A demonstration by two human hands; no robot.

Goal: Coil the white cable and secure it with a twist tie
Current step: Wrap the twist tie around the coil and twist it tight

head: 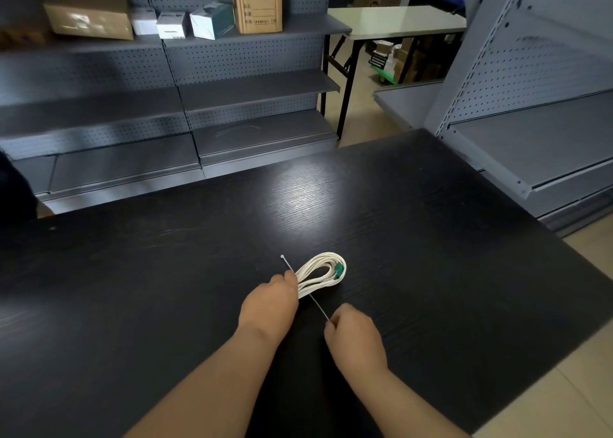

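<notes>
1. Two hands work at the white cable (313, 283), which lies coiled on the bench (431, 238) with its loop pointing away from the person.
2. The left hand (270, 301) grips the coil's near, gathered end.
3. The right hand (353, 338) pinches the near tip of the twist tie (319, 309), just right of the coil.
4. The tie runs diagonally across the gathered end, and its far tip pokes out beyond the left hand. Wrapping likely falls to the right hand.

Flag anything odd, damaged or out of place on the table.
Nothing stands out. The white cable lies coiled on the black table; the left hand holds it, the right hand pinches the tie, not yet closed.
</notes>
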